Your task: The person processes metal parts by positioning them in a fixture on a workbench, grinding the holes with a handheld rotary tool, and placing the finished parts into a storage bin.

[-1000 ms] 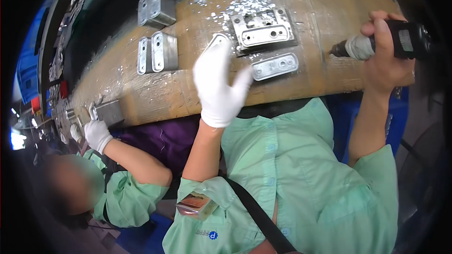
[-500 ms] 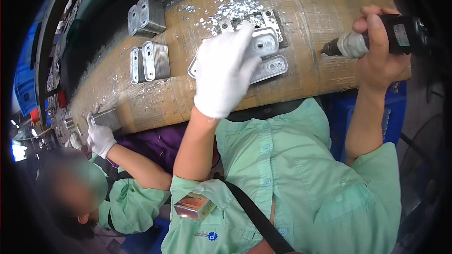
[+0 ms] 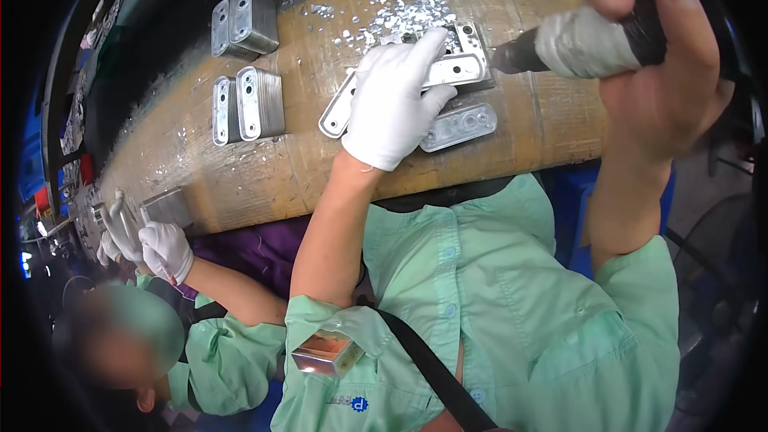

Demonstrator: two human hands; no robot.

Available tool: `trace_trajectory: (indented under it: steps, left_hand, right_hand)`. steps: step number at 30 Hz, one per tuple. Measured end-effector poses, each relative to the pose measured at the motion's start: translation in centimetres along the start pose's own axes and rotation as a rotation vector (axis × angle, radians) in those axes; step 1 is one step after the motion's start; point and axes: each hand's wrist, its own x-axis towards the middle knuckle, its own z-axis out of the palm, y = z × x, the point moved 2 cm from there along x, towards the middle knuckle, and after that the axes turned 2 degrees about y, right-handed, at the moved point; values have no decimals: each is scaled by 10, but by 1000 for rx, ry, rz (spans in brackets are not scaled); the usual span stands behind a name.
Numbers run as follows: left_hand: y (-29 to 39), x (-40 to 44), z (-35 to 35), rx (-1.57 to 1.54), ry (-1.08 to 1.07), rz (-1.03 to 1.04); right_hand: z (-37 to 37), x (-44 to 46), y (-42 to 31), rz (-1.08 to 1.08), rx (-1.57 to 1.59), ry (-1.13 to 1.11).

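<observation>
My left hand (image 3: 392, 108), in a white glove, is over a metal fixture (image 3: 468, 36) on the table. Between its thumb and index finger sits an oblong metal plate (image 3: 460, 70) with holes, lying against the fixture. Another oblong plate (image 3: 336, 116) pokes out at an angle left of the glove, partly hidden by it. A further oblong metal part (image 3: 460, 128) lies just below on the table. My bare right hand (image 3: 660, 72) is wrapped round a black power tool (image 3: 588, 44) with pale tape about its nose. The tool's tip points left, near the plate's right end.
Stacks of oblong metal plates (image 3: 260, 104) stand to the left, with more stacks (image 3: 254, 20) behind. Small shiny metal discs (image 3: 400, 4) are scattered behind the fixture on the cardboard-covered table (image 3: 544, 112). At lower left, a co-worker's gloved hand (image 3: 166, 252) is near another metal stack (image 3: 168, 208).
My right hand has brought the tool left and up, close to the fixture. The plate under my left hand has shifted right and now lies flatter. The co-worker's hand has moved slightly.
</observation>
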Motion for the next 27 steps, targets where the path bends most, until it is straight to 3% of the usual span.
trace_trajectory:
  steps: [13, 22, 27]
  left_hand:
    - [-2, -2, 1, 17, -40, -37]
    - [0, -3, 1, 20, -40, -41]
    - [7, -1, 0, 24, -29, -33]
  right_hand:
    - [43, -5, 12, -74, -37, -100]
    - [42, -7, 15, 20, -33, -133]
    - [42, -3, 2, -74, -7, -142]
